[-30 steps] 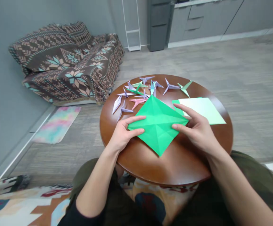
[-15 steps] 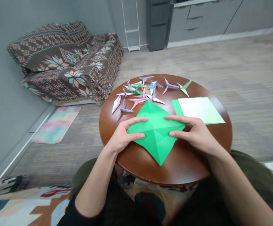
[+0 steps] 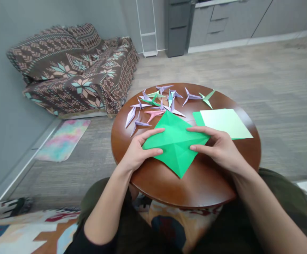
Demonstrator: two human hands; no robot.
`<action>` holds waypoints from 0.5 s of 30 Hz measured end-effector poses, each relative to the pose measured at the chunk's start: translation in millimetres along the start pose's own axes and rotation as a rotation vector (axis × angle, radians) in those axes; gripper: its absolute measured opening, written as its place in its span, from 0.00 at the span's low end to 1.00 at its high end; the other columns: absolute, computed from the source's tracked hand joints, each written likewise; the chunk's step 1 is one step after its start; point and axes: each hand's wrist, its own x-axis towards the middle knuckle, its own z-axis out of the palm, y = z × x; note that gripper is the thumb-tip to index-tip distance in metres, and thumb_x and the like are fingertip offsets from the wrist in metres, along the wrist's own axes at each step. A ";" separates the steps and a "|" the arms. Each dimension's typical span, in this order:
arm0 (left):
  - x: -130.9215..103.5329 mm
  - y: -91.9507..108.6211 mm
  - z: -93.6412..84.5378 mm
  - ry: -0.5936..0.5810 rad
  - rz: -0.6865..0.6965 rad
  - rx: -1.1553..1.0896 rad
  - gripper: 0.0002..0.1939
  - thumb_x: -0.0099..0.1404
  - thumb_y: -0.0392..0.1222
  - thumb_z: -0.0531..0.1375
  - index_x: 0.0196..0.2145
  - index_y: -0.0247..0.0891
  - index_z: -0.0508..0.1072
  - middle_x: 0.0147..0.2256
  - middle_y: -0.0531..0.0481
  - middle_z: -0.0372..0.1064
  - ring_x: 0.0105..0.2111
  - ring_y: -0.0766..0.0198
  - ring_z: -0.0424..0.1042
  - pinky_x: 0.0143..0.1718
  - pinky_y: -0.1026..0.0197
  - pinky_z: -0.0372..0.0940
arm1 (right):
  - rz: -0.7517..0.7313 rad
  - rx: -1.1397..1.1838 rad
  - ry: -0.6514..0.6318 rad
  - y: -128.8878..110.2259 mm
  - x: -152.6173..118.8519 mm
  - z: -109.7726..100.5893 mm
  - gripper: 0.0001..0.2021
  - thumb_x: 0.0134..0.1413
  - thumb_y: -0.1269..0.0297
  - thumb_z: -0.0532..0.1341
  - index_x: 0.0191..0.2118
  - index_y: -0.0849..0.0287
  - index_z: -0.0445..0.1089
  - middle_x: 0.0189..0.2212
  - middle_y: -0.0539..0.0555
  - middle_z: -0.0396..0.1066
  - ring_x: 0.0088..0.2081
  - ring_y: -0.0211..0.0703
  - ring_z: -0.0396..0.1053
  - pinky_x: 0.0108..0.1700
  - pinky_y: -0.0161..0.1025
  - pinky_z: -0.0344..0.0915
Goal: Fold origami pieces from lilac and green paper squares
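Note:
A creased square of green origami paper point(image 3: 176, 144) is held between my two hands above the near half of the round table, one corner pointing toward me. My left hand point(image 3: 141, 148) grips its left corner, thumb and forefinger lying on the upper face. On the opposite side, my right hand point(image 3: 219, 146) grips the right corner the same way. The other fingers are mostly hidden under the sheet. Just beyond its far corner lies a pink folded paper piece point(image 3: 154, 114), among several purple folded pieces point(image 3: 139, 123).
A pale green stack of paper point(image 3: 226, 123) with darker green sheets beneath lies on the right of the brown table point(image 3: 179, 195). Light green folded paper point(image 3: 207, 97) rests near the far edge. A covered sofa point(image 3: 81, 74) stands at the back left.
The green paper's near corner has risen slightly away from me, and its middle crease looks bent a little more. Both hands keep their hold, nearly in place.

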 end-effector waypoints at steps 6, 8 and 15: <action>-0.6 3.2 2.7 -0.006 0.036 0.014 0.41 0.53 0.40 0.78 0.63 0.52 0.75 0.65 0.49 0.69 0.63 0.45 0.68 0.60 0.54 0.66 | -0.025 0.009 0.014 -0.5 0.1 0.2 0.24 0.48 0.57 0.77 0.53 0.50 0.81 0.45 0.53 0.79 0.41 0.51 0.73 0.35 0.40 0.69; -1.1 3.5 2.8 -0.002 0.033 -0.002 0.39 0.53 0.40 0.77 0.62 0.51 0.76 0.64 0.48 0.70 0.63 0.44 0.68 0.59 0.54 0.66 | -0.035 -0.018 0.006 -0.9 -0.1 1.0 0.22 0.48 0.57 0.76 0.51 0.50 0.82 0.42 0.52 0.79 0.38 0.49 0.73 0.35 0.40 0.69; -1.7 4.8 4.2 -0.005 -0.054 -0.265 0.40 0.50 0.37 0.77 0.61 0.50 0.77 0.61 0.48 0.73 0.57 0.48 0.73 0.53 0.58 0.68 | -0.034 -0.062 -0.012 -1.4 -0.8 1.5 0.23 0.49 0.56 0.76 0.52 0.51 0.82 0.42 0.53 0.80 0.36 0.49 0.74 0.32 0.41 0.69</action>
